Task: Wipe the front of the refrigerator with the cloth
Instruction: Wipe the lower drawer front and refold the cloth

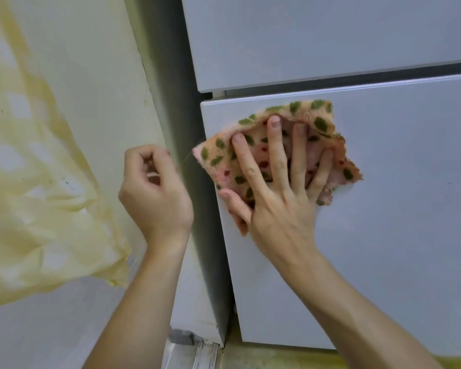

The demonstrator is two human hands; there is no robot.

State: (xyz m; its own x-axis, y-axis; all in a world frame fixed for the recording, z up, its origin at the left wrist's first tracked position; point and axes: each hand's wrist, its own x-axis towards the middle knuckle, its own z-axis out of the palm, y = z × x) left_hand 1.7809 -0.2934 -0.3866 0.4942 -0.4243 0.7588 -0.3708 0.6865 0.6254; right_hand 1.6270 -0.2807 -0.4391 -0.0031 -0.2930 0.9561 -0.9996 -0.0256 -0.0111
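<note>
The refrigerator's lower door [383,222] is a plain pale grey panel. A pink cloth [221,161] with green and red spots lies flat against its upper left corner. My right hand [277,195] presses the cloth onto the door with spread, straight fingers, and the thumb lies along the cloth's lower left edge. My left hand [155,193] hovers left of the door's edge with its fingers curled; a thin thread seems to run from it toward the cloth, but I cannot tell if it pinches it.
The upper door [317,38] sits above a dark gap. A cream wall [96,75] stands to the left, with a pale yellow curtain [32,182] hanging over it. The floor and a metal threshold strip [197,352] show at the bottom.
</note>
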